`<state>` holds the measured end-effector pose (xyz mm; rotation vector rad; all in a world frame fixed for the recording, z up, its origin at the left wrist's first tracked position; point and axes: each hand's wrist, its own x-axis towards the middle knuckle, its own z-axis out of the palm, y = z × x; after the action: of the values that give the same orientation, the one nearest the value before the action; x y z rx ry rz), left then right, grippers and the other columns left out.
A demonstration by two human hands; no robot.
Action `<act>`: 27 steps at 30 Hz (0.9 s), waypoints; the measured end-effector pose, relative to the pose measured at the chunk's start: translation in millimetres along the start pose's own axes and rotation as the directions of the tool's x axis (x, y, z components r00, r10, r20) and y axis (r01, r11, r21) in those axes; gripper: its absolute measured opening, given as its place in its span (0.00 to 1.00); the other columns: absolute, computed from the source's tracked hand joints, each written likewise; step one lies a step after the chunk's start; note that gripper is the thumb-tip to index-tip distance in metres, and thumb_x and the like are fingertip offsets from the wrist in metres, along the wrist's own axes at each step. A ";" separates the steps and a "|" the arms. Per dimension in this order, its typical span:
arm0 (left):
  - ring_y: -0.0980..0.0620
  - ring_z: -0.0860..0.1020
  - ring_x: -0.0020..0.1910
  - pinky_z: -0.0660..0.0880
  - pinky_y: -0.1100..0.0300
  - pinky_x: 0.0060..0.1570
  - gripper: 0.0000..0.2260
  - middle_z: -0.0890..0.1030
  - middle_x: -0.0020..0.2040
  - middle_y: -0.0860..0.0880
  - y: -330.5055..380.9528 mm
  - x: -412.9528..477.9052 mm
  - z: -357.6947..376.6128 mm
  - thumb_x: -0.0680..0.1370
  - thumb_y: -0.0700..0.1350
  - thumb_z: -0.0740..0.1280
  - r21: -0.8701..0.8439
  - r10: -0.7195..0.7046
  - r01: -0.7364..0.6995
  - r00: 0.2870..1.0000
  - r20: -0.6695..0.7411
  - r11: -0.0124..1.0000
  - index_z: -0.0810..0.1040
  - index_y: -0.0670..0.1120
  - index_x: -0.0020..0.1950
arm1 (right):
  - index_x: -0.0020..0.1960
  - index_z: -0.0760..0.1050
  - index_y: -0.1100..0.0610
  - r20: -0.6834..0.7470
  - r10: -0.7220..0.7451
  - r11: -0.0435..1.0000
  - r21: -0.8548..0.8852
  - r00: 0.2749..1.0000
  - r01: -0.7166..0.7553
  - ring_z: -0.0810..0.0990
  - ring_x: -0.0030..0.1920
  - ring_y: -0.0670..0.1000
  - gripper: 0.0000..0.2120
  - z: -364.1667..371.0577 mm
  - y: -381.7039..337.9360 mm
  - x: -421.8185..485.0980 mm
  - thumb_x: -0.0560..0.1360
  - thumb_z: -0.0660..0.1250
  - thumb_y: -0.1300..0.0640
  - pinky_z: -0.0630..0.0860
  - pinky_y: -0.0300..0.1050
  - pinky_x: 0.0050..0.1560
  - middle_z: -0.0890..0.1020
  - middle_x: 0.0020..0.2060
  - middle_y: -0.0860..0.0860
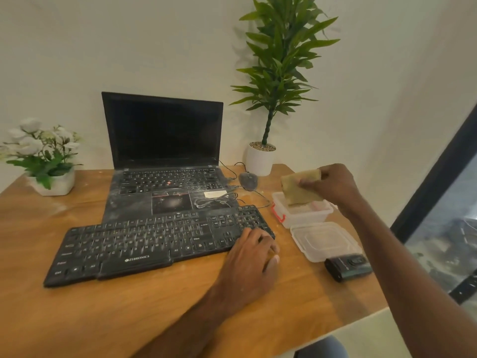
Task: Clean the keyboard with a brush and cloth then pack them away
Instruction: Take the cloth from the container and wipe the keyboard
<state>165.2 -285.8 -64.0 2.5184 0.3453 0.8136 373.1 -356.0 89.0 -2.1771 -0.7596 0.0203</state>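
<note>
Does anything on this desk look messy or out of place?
Yes. Whitish dust coats the laptop, thickest around its touchpad, and speckles the black keyboard. The keyboard lies askew, overlapping the laptop's front edge. The container's lid is off, lying beside the open container.

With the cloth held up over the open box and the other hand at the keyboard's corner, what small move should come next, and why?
Probably carry the cloth leftward and down onto the keyboard. The right hand holds it pinched above the open container, whose lid lies beside it; the left hand already rests on the keyboard's right end, and the keys look dusty.
</note>
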 end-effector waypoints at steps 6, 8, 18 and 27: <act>0.61 0.74 0.60 0.70 0.70 0.59 0.11 0.76 0.59 0.56 19.4 3.6 -27.3 0.81 0.42 0.69 -0.256 -0.127 0.025 0.912 -0.391 0.966 0.77 0.50 0.62 | 0.49 0.82 0.58 -0.009 -0.044 0.986 0.163 0.999 0.045 0.84 0.43 0.54 0.15 2.2 -12.6 -51.4 0.70 0.80 0.49 0.84 0.53 0.39 0.85 0.44 0.54; 0.62 0.76 0.60 0.72 0.70 0.58 0.12 0.77 0.61 0.58 27.2 3.4 -38.4 0.82 0.44 0.68 -0.376 -0.209 0.051 0.896 -0.392 0.925 0.76 0.53 0.65 | 0.50 0.82 0.57 0.044 -0.025 0.991 0.129 0.999 0.019 0.85 0.42 0.53 0.17 13.3 -14.5 -69.6 0.69 0.81 0.47 0.84 0.52 0.39 0.85 0.43 0.53; 0.47 0.85 0.51 0.83 0.50 0.49 0.22 0.85 0.55 0.46 25.5 -4.9 -73.3 0.83 0.63 0.56 -0.780 -0.533 0.389 0.842 0.085 0.490 0.80 0.50 0.64 | 0.53 0.86 0.52 0.345 -0.250 0.911 0.401 0.905 0.099 0.87 0.44 0.48 0.06 56.2 -52.6 -141.4 0.76 0.74 0.58 0.84 0.44 0.42 0.88 0.42 0.48; 0.47 0.85 0.48 0.82 0.45 0.48 0.15 0.86 0.51 0.43 8.3 -10.0 -122.7 0.86 0.54 0.60 -0.805 -0.530 0.287 0.847 -0.040 0.520 0.83 0.49 0.59 | 0.61 0.81 0.56 0.438 -0.219 0.757 0.640 0.872 -0.131 0.88 0.50 0.52 0.12 80.1 -78.2 -146.0 0.77 0.73 0.57 0.84 0.55 0.53 0.88 0.48 0.52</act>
<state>84.2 -253.1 23.1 1.4025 0.5277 0.8719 192.7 -338.9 56.8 -1.4628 -0.9132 0.7435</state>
